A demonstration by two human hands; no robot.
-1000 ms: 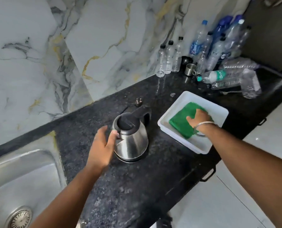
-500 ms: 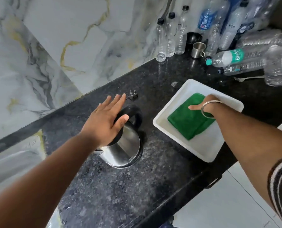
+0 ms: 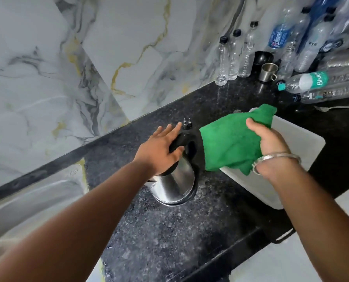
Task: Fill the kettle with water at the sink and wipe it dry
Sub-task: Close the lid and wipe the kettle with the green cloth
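Note:
A steel kettle [image 3: 174, 183] with a black lid and handle stands on the dark granite counter [image 3: 181, 231]. My left hand [image 3: 159, 148] lies flat on its lid, fingers spread, thumb by the handle. My right hand [image 3: 268, 142] grips a green cloth [image 3: 228, 146] and holds it in the air just right of the kettle's handle, above the near-left edge of a white tray [image 3: 303, 147]. The steel sink [image 3: 27, 202] is at the lower left, partly hidden by my left forearm.
Several plastic bottles [image 3: 233, 55] stand and lie along the marble wall at the back right, with a small steel cup [image 3: 268, 72] among them. A black plug [image 3: 186, 124] lies behind the kettle. The counter's front edge runs diagonally at the lower right.
My right hand closed on the green cloth and lifted it out of the tray toward the kettle. My left hand settled lower on the kettle's lid.

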